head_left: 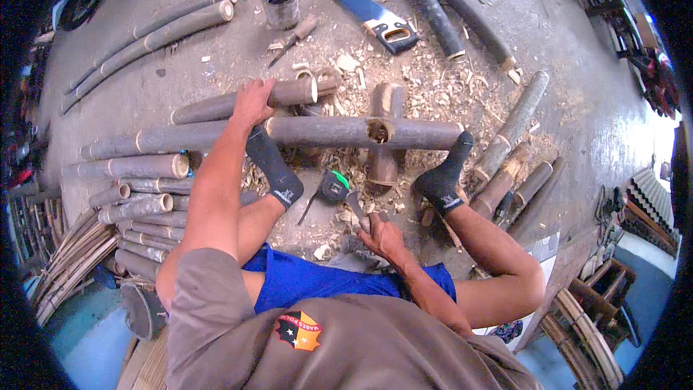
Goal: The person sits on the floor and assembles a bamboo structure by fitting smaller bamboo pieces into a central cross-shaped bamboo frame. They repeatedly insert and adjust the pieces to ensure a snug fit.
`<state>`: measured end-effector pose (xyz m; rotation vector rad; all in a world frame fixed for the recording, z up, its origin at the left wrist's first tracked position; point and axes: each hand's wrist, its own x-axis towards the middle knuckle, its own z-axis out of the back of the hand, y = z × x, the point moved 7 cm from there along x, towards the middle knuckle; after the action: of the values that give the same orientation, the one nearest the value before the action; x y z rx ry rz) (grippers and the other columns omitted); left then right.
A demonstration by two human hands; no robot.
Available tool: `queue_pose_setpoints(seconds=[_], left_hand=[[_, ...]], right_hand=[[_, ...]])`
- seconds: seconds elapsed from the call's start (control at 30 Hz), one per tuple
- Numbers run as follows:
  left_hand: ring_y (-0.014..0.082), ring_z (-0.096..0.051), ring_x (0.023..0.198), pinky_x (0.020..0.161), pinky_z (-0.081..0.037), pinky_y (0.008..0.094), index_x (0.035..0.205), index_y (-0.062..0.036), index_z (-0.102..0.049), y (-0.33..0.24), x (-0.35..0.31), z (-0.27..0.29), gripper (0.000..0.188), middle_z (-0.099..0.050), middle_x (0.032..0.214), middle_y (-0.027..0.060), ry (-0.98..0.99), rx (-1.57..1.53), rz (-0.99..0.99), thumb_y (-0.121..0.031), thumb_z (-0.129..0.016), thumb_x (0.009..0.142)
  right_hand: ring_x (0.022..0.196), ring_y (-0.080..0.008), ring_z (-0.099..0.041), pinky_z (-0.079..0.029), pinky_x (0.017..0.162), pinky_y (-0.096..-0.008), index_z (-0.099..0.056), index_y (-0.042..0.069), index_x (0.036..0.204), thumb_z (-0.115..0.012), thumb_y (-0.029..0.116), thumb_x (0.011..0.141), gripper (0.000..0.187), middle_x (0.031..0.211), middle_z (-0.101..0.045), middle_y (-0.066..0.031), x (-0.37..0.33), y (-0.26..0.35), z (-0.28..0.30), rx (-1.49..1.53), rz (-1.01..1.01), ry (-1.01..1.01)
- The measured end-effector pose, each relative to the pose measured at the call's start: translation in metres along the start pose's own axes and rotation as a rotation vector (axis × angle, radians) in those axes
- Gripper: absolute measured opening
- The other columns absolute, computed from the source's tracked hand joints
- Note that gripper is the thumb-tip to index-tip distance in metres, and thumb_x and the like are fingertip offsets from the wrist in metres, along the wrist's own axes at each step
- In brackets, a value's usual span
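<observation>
My left hand [253, 103] is closed over a bamboo piece [206, 108] that has an open cut end on its right. Just nearer lies a long bamboo pole [325, 132] with a rough hole cut in its upper side. It crosses a short bamboo block [384, 167], and both my socked feet rest against it. In my right hand [385, 237], low between my legs, is a knife [356, 208], its grey blade angled up and left; the hand hides its handle. A black and green tape measure [334, 186] sits beside the blade.
A handsaw [361, 11], a wood-handled chisel [296, 37] and a dark cup-like container [281, 7] lie at the far side. Wood chips [433, 90] litter the floor. Bamboo lengths [148, 209] are stacked at left; more poles [512, 126] lie right.
</observation>
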<state>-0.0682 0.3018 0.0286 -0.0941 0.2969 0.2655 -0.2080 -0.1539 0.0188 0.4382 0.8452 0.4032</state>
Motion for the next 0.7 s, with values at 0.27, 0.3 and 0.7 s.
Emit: queue_pose_setpoints(seconds=[0.27,0.3,0.7], left_hand=[[0.0344,-0.054,0.120,0.097,-0.044,0.0519,0.138,-0.0248,-0.054,-0.132,-0.015,0.085,0.081,-0.057,0.120,0.0139,-0.323,0.002,-0.399,-0.019,-0.085,0.063],[0.0343,-0.054,0.120,0.097,-0.044,0.0522,0.138,-0.0250,-0.055,-0.157,-0.018,0.095,0.079,-0.057,0.120,0.0137,-0.345,0.034,-0.463,-0.018,-0.084,0.065],[0.0420,-0.043,0.133,0.118,-0.028,0.0582,0.152,-0.0305,-0.044,-0.252,-0.077,0.166,0.097,-0.050,0.138,0.0206,-0.653,-0.185,-0.760,-0.047,-0.086,0.066]], right_hand=[[0.124,-0.0451,-0.051,-0.048,0.097,-0.0522,-0.042,0.002,0.147,-0.075,0.036,0.086,0.078,0.136,-0.049,-0.0288,0.019,0.048,0.129,-0.130,0.140,-0.574],[0.121,-0.0447,-0.052,-0.046,0.101,-0.0528,-0.042,0.000,0.146,-0.077,0.035,0.084,0.078,0.133,-0.052,-0.0271,0.008,0.073,0.168,-0.238,0.226,-0.840],[0.093,-0.0306,-0.070,-0.055,0.084,-0.0440,-0.053,-0.005,0.137,-0.076,0.044,0.079,0.079,0.109,-0.070,-0.0219,0.009,0.047,0.225,0.469,0.033,-0.462]])
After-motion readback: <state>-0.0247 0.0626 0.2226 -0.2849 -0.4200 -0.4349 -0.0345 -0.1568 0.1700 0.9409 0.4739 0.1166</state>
